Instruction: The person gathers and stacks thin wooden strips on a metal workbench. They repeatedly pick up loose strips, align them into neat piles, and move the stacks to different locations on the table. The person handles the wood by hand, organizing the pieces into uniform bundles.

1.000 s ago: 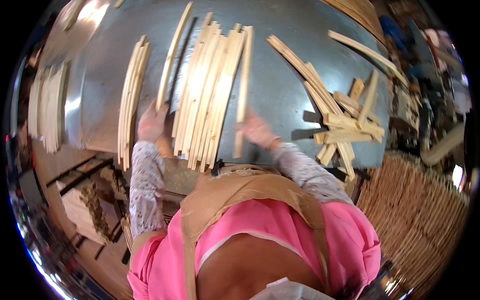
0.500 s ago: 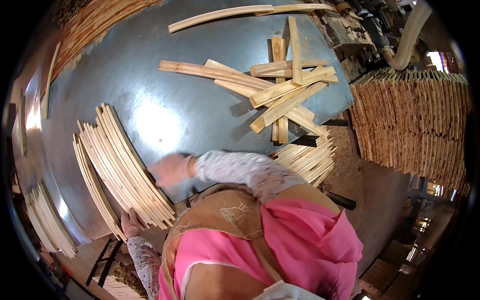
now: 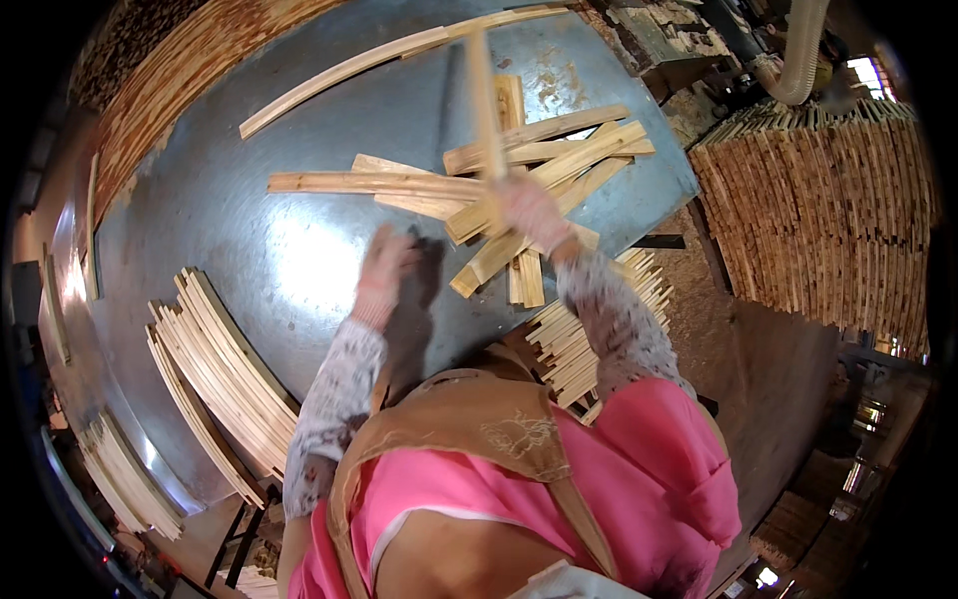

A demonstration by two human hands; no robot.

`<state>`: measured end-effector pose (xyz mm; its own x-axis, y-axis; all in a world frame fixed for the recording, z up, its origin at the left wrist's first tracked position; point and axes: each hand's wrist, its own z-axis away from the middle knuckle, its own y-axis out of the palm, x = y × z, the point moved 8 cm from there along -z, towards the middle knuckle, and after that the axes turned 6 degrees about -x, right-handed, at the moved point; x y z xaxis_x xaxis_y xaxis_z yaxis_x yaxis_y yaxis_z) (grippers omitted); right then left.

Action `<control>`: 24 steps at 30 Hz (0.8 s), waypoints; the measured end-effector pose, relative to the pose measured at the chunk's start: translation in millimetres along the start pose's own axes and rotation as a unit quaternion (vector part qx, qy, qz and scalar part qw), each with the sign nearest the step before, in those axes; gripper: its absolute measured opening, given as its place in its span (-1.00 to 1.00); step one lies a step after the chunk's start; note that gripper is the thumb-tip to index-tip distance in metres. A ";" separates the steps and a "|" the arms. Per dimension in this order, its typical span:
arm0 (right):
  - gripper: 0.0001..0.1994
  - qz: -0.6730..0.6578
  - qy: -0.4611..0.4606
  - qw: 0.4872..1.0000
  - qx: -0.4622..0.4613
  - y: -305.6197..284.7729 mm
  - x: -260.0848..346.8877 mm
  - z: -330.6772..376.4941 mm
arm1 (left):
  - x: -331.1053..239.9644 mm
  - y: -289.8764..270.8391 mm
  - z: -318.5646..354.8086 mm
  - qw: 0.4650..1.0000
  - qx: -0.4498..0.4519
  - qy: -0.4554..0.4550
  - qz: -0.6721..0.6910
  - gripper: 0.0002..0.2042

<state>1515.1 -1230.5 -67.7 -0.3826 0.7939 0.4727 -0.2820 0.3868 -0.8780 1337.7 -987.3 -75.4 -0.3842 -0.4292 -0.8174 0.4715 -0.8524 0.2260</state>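
Head view: the right hand (image 3: 534, 212), in a pale glove, is closed around a long wooden slat (image 3: 485, 110) and holds it lifted, the slat running up and away from the hand toward the far side of the table; it looks slightly blurred. The left hand (image 3: 384, 272), also gloved, hovers over the bare metal just left of the right one; its fingers are bent, and whether it grips anything cannot be told.

Under and beyond the right hand lies a loose pile of slats (image 3: 529, 170), crossed over one another at odd angles, some reaching the table's right edge. A single long curved strip (image 3: 379, 62) lies apart from them near the far edge. At the near left, well apart from both hands, a neat fanned bundle of slats (image 3: 225, 374) lies along the table's edge. Just below the right forearm, beside the table's near right corner, a stack of short sticks (image 3: 584, 329) shows its cut ends.

The table (image 3: 249, 240) is a sheet of grey-blue metal, scuffed, with a bright glare patch in the middle and rusty marks toward the far side. More slat bundles (image 3: 125, 479) lie at the lower left beyond it. To the right rises a tall wall of stacked wood (image 3: 818, 210), with a pale hose (image 3: 803, 55) above it; another stack of wood (image 3: 170, 80) lines the upper left. The floor (image 3: 758, 379) on the right is brown and dusty.
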 end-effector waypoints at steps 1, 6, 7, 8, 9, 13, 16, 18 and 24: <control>-0.58 -0.003 -0.162 0.987 -0.017 7.7 50.0 23.9 | 9.2 29.9 -9.6 0.992 0.070 -0.092 0.043 -0.49; -0.49 0.140 -0.136 0.970 -0.143 -73.7 9.5 -21.8 | 24.3 28.3 -22.6 0.984 0.032 -0.134 0.113 -0.62; -0.45 0.203 -0.077 0.973 -0.081 -77.8 -8.0 -40.2 | 31.2 7.8 -24.2 0.983 0.035 -0.131 0.125 -0.60; -0.46 0.236 -0.111 0.960 -0.097 -79.5 -22.9 -55.0 | 32.7 -7.5 -21.3 0.981 0.043 -0.126 0.138 -0.58; -0.47 0.270 -0.142 0.945 -0.116 -78.6 -35.4 -68.1 | 29.0 -14.3 -11.0 0.980 0.045 -0.150 0.124 -0.56; -0.43 0.253 -0.040 0.958 0.126 -46.8 -33.1 -106.8 | 15.9 -78.2 39.2 0.986 -0.019 -0.118 0.118 -0.43; -0.43 0.249 -0.064 0.955 0.145 -40.6 2.0 -120.3 | 31.4 -130.5 68.4 0.983 -0.045 -0.079 0.163 -0.36; -0.44 0.274 -0.137 0.945 0.116 -31.0 34.0 -125.2 | 39.0 -158.2 85.6 0.979 -0.054 -0.070 0.184 -0.34; -0.53 0.334 -0.111 0.921 0.166 -23.6 54.0 -122.3 | 52.7 -227.2 139.8 0.963 -0.134 -0.037 0.231 -0.61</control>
<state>1608.7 -1139.4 -30.8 -0.7285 0.6728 -0.1289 -0.1577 -0.3478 -0.9242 1099.3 -858.0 -95.8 -0.1352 -0.7727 -0.6202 0.7898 -0.4620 0.4035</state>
